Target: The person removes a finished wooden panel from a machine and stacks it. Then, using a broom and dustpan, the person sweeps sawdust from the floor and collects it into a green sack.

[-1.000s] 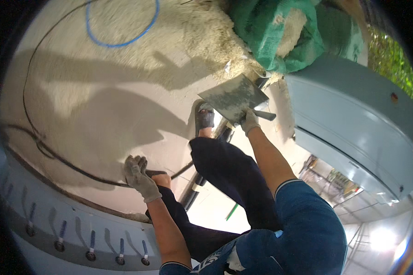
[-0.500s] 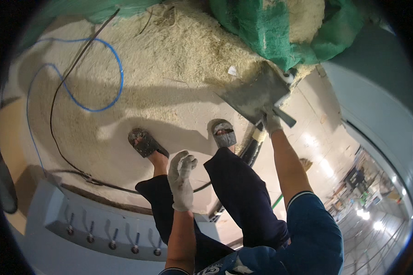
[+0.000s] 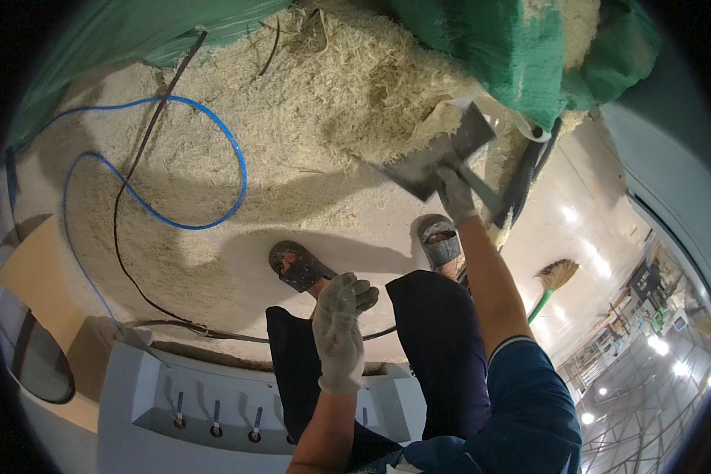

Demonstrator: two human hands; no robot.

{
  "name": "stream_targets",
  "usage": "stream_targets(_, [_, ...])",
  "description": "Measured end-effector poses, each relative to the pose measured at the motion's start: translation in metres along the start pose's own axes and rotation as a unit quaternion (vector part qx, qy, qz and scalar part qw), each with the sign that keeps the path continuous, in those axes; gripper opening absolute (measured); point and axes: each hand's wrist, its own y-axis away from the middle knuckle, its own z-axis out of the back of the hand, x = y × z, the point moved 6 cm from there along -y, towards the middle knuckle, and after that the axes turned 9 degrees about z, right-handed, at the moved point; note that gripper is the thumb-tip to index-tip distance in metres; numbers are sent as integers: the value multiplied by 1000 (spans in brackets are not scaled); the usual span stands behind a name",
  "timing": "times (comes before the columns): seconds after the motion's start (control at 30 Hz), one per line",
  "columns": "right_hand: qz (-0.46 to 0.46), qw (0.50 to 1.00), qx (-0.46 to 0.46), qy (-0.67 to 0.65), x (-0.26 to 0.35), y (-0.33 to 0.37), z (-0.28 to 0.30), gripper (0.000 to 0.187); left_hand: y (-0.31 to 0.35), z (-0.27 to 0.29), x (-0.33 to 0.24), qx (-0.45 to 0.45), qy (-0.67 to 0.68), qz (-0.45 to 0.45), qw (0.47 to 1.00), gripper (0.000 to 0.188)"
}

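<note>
My right hand (image 3: 457, 197), in a whitish glove, grips the handle of a dark grey dustpan (image 3: 442, 162). The pan's far edge is pushed into a heap of pale, fluffy shavings (image 3: 387, 87), and some lie along its blade. My left hand (image 3: 338, 328), also gloved, hangs in front of my left leg, away from the heap. Its fingers are curled together, and nothing shows in them.
A green woven sack (image 3: 490, 55) with shavings bulges at the far right. A blue hose (image 3: 241, 170) and a black cable (image 3: 118, 213) cross the floor at left. Behind my right arm lies a green-handled broom (image 3: 557, 275). A grey unit with several valves (image 3: 255, 426) stands near me.
My right hand has moved the dustpan slightly left against the shavings. The view has shifted, bringing more of the heap and the broom into sight. My left hand stays curled.
</note>
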Motion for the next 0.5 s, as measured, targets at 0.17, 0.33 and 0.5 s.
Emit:
stream_targets(0.17, [169, 852, 203, 452, -11, -99, -155, 42, 3, 8, -19, -29, -8, 17, 999, 30])
stream_targets(0.33, [98, 952, 141, 255, -27, -130, -226, 41, -2, 9, -31, -6, 2, 2, 1000, 35])
stream_targets(0.5, [-91, 964, 15, -248, -42, -104, -221, 28, -4, 9, -16, -5, -17, 21, 1000, 33])
